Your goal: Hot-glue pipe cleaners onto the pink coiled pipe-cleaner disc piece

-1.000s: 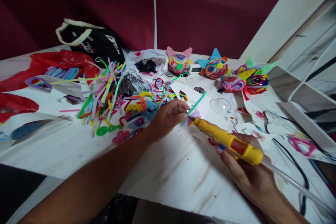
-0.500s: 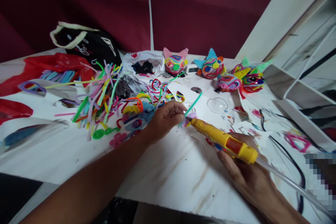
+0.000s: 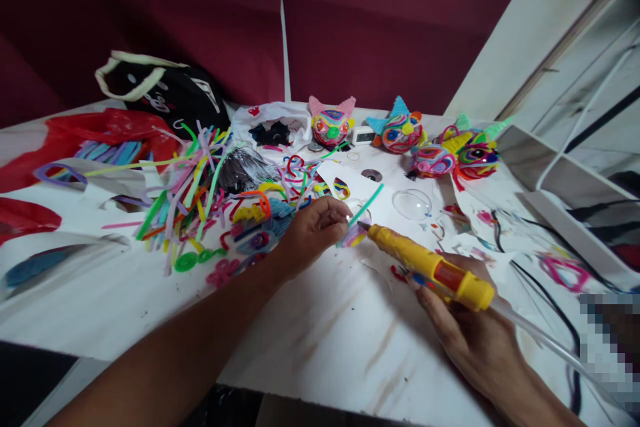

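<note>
At table [image 3: 310,340] centre, left hand [image 3: 313,230] pinches a green pipe cleaner [image 3: 367,205], fingers closed on its lower end; the end itself is hidden behind the fingertips. Right hand [image 3: 473,337] is wrapped around a yellow glue gun [image 3: 430,267], nozzle tip just beside a small coiled piece [image 3: 354,235], possibly touching; contact unclear. Glue stick trails off toward the lower right, partly behind a pixelated patch. Clear dome [image 3: 413,203] lies near, beyond the nozzle. Pipe cleaner pile [image 3: 200,180] sits left of the hand. Black bag [image 3: 165,90] carries white print, unreadable. Small clock [image 3: 363,135] shows digits too small to read. Three decorated balls [image 3: 400,130] line the far edge
</note>
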Tool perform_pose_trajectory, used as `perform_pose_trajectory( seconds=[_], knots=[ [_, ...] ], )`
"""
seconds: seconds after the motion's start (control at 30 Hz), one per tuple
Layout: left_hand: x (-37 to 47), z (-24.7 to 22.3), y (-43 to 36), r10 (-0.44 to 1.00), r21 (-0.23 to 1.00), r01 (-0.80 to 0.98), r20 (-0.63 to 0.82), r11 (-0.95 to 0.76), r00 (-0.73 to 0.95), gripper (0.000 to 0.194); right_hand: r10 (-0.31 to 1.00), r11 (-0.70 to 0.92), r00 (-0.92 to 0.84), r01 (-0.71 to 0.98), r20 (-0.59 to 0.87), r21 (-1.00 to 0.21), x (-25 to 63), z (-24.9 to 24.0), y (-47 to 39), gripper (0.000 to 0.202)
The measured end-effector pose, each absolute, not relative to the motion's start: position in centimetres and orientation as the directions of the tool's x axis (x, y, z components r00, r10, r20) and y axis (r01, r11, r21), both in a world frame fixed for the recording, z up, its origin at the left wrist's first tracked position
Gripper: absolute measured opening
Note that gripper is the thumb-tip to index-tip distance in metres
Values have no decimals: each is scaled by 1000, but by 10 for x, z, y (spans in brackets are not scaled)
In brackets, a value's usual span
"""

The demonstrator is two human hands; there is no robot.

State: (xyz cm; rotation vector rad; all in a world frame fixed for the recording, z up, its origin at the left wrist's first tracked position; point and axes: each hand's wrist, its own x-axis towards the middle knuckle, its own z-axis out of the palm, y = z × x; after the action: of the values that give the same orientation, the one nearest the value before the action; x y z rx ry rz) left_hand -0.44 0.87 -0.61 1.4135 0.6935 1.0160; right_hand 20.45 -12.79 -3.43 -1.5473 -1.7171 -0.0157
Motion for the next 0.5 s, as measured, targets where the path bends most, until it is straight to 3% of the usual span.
perform_pose_trajectory(
  seconds=[0.2,0.5],
  knots=[
    [-4,-5,9,879,980,-153,185,-129,440,17,807,253,91,839,583,-481,203,-32,-127,22],
    [-3,-7,9,876,981,-150,182,-127,446,18,815,279,-17,888,579,-366,199,-29,-130,19]
  ],
)
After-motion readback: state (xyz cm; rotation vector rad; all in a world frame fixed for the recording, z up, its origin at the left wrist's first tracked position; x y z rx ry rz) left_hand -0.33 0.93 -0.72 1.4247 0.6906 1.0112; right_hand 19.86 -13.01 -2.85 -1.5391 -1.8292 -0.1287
